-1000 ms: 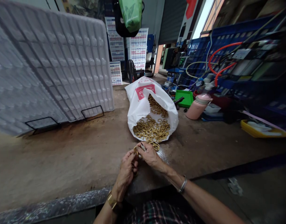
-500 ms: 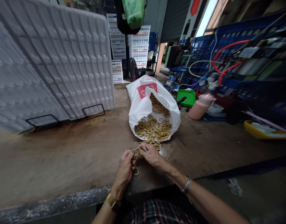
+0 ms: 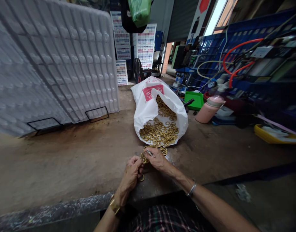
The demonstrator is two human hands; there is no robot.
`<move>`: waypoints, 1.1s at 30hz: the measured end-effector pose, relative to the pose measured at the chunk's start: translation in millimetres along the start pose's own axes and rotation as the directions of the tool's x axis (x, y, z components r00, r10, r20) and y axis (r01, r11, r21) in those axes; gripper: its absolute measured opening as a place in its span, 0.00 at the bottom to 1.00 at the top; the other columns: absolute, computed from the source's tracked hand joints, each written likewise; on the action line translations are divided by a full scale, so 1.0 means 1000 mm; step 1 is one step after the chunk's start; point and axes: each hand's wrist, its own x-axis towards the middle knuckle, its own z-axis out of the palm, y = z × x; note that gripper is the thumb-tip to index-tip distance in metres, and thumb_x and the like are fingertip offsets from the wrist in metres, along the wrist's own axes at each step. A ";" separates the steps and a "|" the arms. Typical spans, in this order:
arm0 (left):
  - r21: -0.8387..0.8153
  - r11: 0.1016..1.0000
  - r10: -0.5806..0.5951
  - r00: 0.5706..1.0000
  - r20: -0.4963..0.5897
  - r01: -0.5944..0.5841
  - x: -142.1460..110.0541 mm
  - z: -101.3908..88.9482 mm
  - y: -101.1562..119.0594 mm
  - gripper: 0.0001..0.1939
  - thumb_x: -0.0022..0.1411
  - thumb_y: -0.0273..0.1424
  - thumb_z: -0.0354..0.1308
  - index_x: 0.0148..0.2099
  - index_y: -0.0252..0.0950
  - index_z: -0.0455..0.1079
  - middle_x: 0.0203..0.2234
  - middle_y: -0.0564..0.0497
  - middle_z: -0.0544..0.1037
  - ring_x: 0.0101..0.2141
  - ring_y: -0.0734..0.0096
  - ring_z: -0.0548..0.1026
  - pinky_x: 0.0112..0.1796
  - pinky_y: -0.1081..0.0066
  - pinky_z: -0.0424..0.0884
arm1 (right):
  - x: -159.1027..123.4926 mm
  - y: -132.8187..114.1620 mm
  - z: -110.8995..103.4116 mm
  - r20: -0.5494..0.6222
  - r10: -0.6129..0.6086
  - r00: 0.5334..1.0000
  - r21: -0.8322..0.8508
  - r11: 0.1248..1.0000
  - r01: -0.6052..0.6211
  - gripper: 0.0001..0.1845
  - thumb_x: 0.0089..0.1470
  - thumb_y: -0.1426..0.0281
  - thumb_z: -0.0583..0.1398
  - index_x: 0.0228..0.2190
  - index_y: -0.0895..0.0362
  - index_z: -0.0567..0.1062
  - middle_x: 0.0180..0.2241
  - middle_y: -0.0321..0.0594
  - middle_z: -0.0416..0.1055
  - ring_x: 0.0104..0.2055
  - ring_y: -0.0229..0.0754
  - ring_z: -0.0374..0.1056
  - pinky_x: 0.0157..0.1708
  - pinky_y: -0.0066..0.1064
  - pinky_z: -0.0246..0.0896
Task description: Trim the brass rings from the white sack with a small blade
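Note:
My left hand (image 3: 131,172) is closed, its fingertips pinched on a brass ring; the exact grip is partly hidden. Another brass ring (image 3: 142,177) shows just below those fingers. To its right, my right hand (image 3: 160,161) is closed around a small silver metal tool (image 3: 150,153), whose kind I cannot make out. Several brass rings (image 3: 143,158) lie between the two hands. Just beyond them, a white sack (image 3: 143,109) with a red printed label rests on its side. Its mouth faces me and shows many loose brass rings (image 3: 160,133) inside, with some spilled at its lip.
Tall white ribbed plastic trays (image 3: 73,61) stand on the left of the brown worktable (image 3: 73,161), by black wire stands. At right are a pink bottle (image 3: 209,110), a green tray (image 3: 194,100) and a yellow tray (image 3: 271,137). White crates (image 3: 145,45) are stacked behind.
My left fingertips have shifted slightly right, closer to the right hand, and cover more of the lower ring. The right hand keeps its hold on the silver tool.

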 end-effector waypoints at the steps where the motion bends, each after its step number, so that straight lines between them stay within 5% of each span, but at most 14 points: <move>1: -0.007 1.000 -0.007 1.000 0.004 0.007 -0.001 0.000 0.001 0.20 0.48 0.45 0.59 0.28 0.35 0.58 0.17 0.60 0.62 0.14 0.86 0.55 0.13 0.83 0.46 | 0.000 0.000 0.001 -0.003 0.026 1.000 0.034 0.999 -0.026 0.14 0.50 0.63 0.52 0.18 0.57 0.62 0.18 0.31 0.55 0.23 0.33 0.51 0.24 0.26 0.45; 9: -0.079 0.996 -0.029 1.000 -0.012 0.028 -0.001 0.005 0.010 0.20 0.44 0.44 0.62 0.27 0.35 0.58 0.18 0.59 0.62 0.14 0.87 0.55 0.13 0.83 0.45 | 0.000 -0.001 0.013 -0.081 0.170 0.982 0.220 0.964 -0.149 0.13 0.48 0.62 0.54 0.19 0.58 0.65 0.17 0.30 0.56 0.21 0.32 0.50 0.21 0.24 0.45; 14: -0.129 0.991 -0.037 0.999 -0.024 0.034 0.000 0.007 0.008 0.19 0.43 0.41 0.62 0.27 0.35 0.58 0.18 0.59 0.63 0.14 0.88 0.55 0.13 0.83 0.45 | 0.000 -0.005 0.014 -0.106 0.152 0.983 0.230 0.965 -0.124 0.13 0.48 0.63 0.53 0.19 0.58 0.65 0.18 0.31 0.57 0.21 0.33 0.53 0.22 0.24 0.48; 20: -0.034 0.999 -0.035 0.999 -0.040 0.033 0.000 0.006 0.007 0.14 0.47 0.36 0.59 0.34 0.36 0.62 0.17 0.60 0.63 0.13 0.86 0.54 0.13 0.82 0.45 | 0.000 -0.009 0.007 -0.037 0.031 0.999 0.161 0.987 -0.025 0.10 0.51 0.67 0.53 0.33 0.57 0.72 0.30 0.37 0.70 0.32 0.37 0.64 0.33 0.27 0.57; 33: 0.047 0.999 0.031 0.995 -0.099 -0.027 0.000 0.001 -0.001 0.11 0.49 0.37 0.56 0.30 0.35 0.61 0.16 0.60 0.64 0.13 0.85 0.54 0.13 0.81 0.47 | 0.000 -0.007 -0.002 0.113 -0.082 0.990 -0.166 0.981 0.101 0.08 0.53 0.72 0.52 0.25 0.57 0.69 0.21 0.33 0.65 0.24 0.34 0.57 0.26 0.25 0.49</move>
